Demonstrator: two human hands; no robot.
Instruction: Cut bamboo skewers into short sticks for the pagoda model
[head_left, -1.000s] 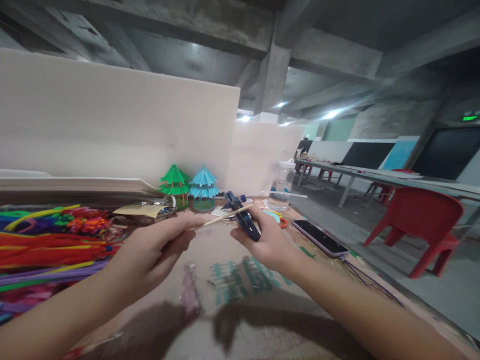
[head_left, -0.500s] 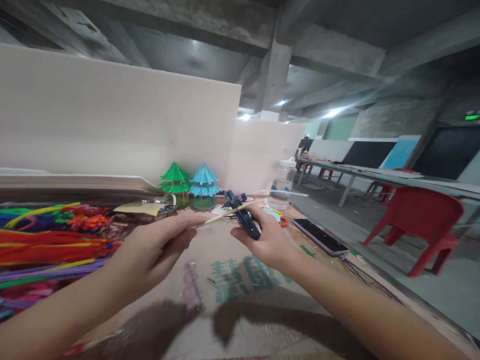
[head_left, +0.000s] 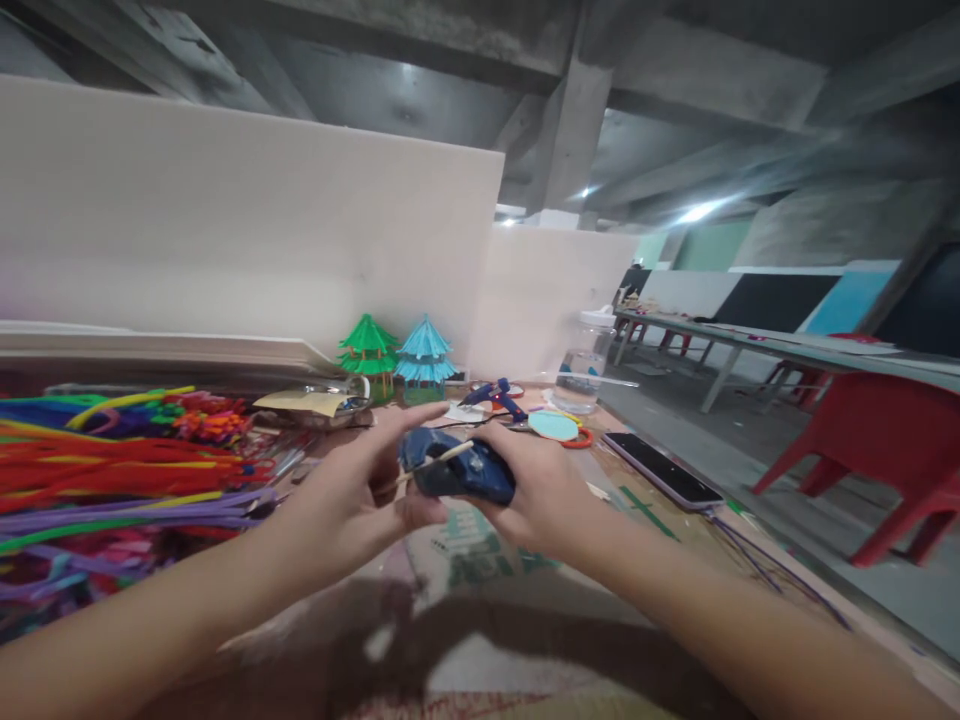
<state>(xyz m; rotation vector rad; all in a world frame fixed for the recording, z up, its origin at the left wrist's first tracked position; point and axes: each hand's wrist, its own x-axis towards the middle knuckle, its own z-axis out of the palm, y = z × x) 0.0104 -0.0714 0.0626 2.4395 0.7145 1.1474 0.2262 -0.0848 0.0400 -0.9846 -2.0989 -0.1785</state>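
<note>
My left hand point(head_left: 349, 490) holds the near end of a thin wooden stick point(head_left: 450, 454); its index finger stretches over the top and the thumb lies below. The stick lies across a dark blue hand tool point(head_left: 491, 472), which looks like a cutter with a metal pivot. My right hand point(head_left: 544, 480) is wrapped round this tool, and part of its handles is hidden by the palm. Both hands are close together over the board-covered table point(head_left: 457, 660), the tool's head beside my left fingers.
Colourful pipe cleaners point(head_left: 127, 465) lie at left. Behind stand a green paper pagoda point(head_left: 367, 350) and a blue one point(head_left: 425, 352). A blue glue gun point(head_left: 495, 398), scissors with orange handles point(head_left: 585, 437), a water bottle point(head_left: 589, 365) and a phone point(head_left: 660, 470) lie further right. A red chair point(head_left: 877, 450) stands beyond.
The hands have come nearer each other, and the tool has turned from slanting upright to nearly level. Less of the stick shows. The glue gun behind is now in plain sight.
</note>
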